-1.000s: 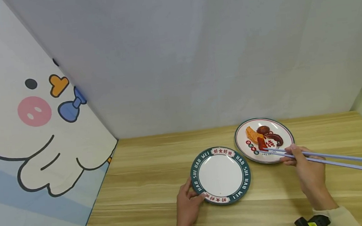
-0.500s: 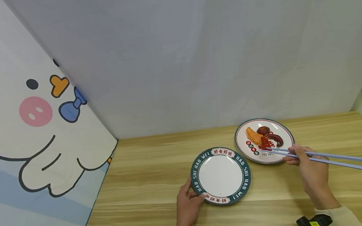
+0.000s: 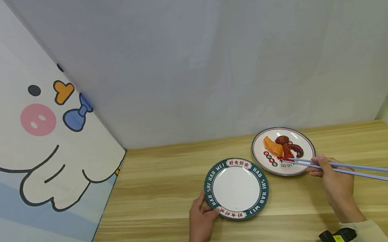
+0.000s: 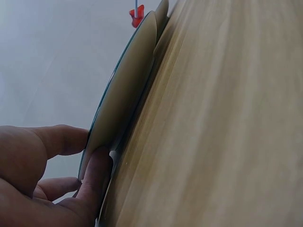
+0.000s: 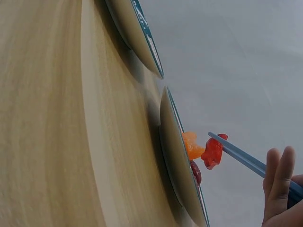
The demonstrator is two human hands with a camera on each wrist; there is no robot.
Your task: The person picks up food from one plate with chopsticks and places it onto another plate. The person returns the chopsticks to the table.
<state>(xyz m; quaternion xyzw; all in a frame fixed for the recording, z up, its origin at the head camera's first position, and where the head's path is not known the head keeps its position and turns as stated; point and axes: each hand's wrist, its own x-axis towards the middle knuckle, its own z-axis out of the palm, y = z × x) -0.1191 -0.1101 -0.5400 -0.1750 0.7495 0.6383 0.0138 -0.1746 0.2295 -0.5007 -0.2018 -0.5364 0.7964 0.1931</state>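
In the head view my left hand [image 3: 202, 221] holds the near left rim of a green-rimmed plate [image 3: 238, 187] with a bare white middle. The left wrist view shows the thumb [image 4: 97, 175] under that rim. My right hand [image 3: 337, 185] grips a pair of pale blue chopsticks [image 3: 365, 167]. Their tips pinch a glossy red food piece [image 5: 213, 152], which the right wrist view shows raised off the second plate [image 3: 258, 146], close beside an orange ridged piece [image 3: 272, 146]. A brown round piece [image 3: 282, 140] and a dark red curled tentacle [image 3: 298, 150] lie on that plate.
Both plates stand close together on a wood-grain table [image 3: 158, 192]. A pale grey backdrop [image 3: 211, 78] rises behind the table, and a cartoon-printed panel [image 3: 90, 152] borders it on the left. A black wrist device [image 3: 338, 236] sits at my right sleeve.
My right hand has shifted slightly to the right with the chopsticks, and the red piece has moved right over the plate. The left hand and its plate have stayed put.
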